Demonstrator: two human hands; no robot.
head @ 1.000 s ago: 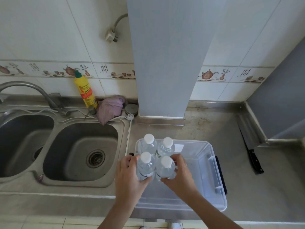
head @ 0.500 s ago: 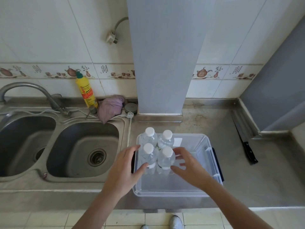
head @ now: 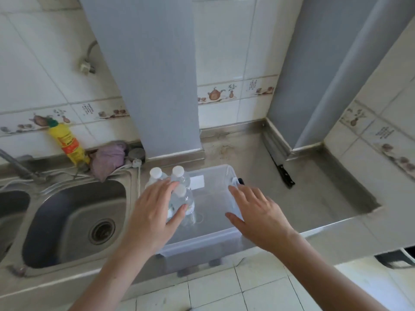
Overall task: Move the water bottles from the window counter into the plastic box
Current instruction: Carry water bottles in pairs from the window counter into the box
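A clear plastic box (head: 211, 237) sits on the steel counter to the right of the sink. Several clear water bottles (head: 178, 176) with white caps stand upright in its left half. My left hand (head: 155, 212) hovers over the near bottles with fingers spread, hiding part of them and holding nothing. My right hand (head: 258, 212) is open above the box's right side, fingers apart and empty. The right half of the box is bare.
A steel sink (head: 71, 218) lies left of the box. Behind it stand a yellow detergent bottle (head: 67, 142) and a purple cloth (head: 107, 158). A black-handled knife (head: 281, 171) lies on the counter (head: 314, 198) to the right. A grey pillar (head: 152, 86) rises behind the box.
Both hands have let go of the two near bottles, which now stand in the box, and have drawn back with fingers spread. The camera has swung to the right.
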